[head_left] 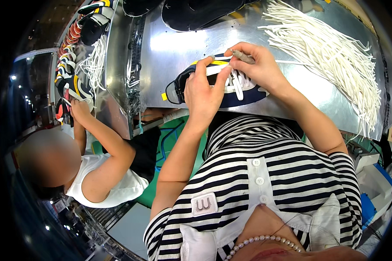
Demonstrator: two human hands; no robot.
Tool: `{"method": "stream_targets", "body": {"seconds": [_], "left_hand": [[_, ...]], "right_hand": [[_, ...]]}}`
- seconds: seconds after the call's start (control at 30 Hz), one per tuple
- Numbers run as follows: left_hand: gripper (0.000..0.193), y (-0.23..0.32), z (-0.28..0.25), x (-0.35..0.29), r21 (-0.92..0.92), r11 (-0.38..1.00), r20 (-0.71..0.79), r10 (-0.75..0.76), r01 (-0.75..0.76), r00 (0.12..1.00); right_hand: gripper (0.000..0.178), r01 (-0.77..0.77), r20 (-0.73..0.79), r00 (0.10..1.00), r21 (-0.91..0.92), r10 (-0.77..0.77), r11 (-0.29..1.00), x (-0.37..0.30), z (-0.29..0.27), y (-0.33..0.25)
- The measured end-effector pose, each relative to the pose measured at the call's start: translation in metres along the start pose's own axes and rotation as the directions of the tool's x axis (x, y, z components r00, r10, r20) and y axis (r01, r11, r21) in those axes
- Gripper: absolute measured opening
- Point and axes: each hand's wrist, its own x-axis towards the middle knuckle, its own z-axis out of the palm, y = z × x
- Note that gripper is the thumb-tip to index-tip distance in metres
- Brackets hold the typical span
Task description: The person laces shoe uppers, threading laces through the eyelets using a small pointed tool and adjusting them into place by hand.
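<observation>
Nearest, our left hand pinches the dark shoe upper at the metal desk edge; right hand closes on a grey tool. Beyond right, white laces; left, a co-worker's hand among stacked uppers.

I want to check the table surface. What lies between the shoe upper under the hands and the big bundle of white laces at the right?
In the head view, mostly bare metal table separates the shoe upper from the lace bundle; only the right hand, pinching a small grey tool, reaches over it.
</observation>
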Motion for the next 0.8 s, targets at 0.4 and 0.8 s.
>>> {"method": "stream_targets", "body": {"seconds": [0.4,0.8], "left_hand": [[0.041,-0.003,0.010,0.005,-0.003,0.993,-0.149,0.116,-0.118,0.982],[0.045,-0.007,0.016,-0.003,-0.039,0.995,-0.184,0.088,-0.097,0.979]], "right_hand": [[0.022,0.080,-0.123,0.988,-0.128,-0.096,0.989,-0.022,-0.006,-0.005],[0.014,0.092,0.091,0.994,-0.469,-0.056,0.878,-0.025,-0.013,-0.015]]}}
